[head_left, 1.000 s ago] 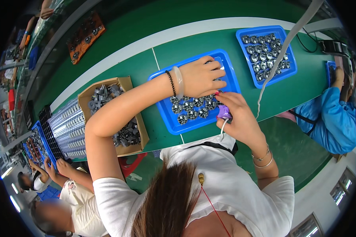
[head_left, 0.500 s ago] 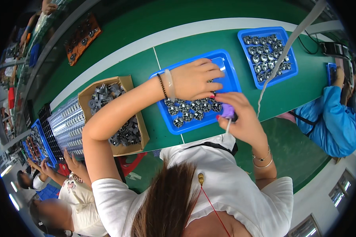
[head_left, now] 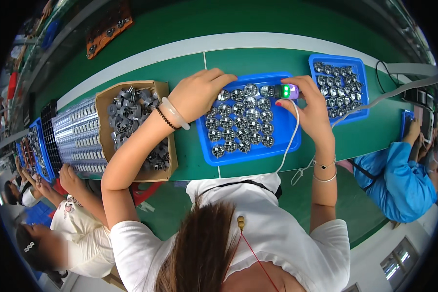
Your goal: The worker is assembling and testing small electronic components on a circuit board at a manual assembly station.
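While the purple device [head_left: 292, 92] glows green at the far right of the blue tray [head_left: 283, 132], my right hand [head_left: 311, 109] clamps it between fingers, beside a round part [head_left: 267, 91]. My left hand [head_left: 198, 93] covers the tray's far left corner; I cannot tell whether its fingers grip. A cardboard box [head_left: 173, 158] stands farther left.

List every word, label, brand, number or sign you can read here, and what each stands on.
No text reads clearly.
Co-worker's cream shirt: print too small and blurred to read.
Round metallic parts in the blue tray: any markings too small to read.
Purple tool in the right hand: green lights, no legible lettering.
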### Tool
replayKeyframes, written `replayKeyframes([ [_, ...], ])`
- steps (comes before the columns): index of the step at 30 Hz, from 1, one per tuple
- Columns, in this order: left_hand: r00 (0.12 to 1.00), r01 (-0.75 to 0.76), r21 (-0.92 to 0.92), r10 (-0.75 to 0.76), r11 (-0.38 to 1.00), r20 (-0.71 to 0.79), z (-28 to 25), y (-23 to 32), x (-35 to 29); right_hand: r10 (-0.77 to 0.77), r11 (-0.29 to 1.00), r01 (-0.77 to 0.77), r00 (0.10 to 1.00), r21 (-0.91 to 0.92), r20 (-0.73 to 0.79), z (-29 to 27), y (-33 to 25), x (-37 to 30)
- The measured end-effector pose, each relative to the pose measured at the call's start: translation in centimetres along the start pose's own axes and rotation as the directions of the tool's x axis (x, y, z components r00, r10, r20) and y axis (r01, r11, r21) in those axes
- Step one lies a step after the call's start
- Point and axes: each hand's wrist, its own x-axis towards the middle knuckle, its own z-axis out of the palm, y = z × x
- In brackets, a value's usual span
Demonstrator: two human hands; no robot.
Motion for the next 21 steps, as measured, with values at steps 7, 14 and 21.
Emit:
replayKeyframes([
  [7, 1.000, -0.031, -0.032, 0.031, 0.999, 0.004, -0.2, -1.3, 0.2, -0.011, 0.999, 0.011, 1.000, 0.040, 0.000, 0.0, -0.4, 0.3],
  [14, 0.941, -0.294, 0.124, 0.309, 0.948, -0.138, 1.3, 2.7, 3.9, 0.000, 1.000, 0.000, 1.000, 0.021, -0.013, 0.4, -0.7, 0.3],
  [21, 0.922, -0.375, 0.254, 0.387, 0.892, 0.001, 3.7, 3.2, 6.0, -0.009, 0.999, 0.012, 0.998, 0.042, -0.054, 0.7, 0.0, 0.0],
])
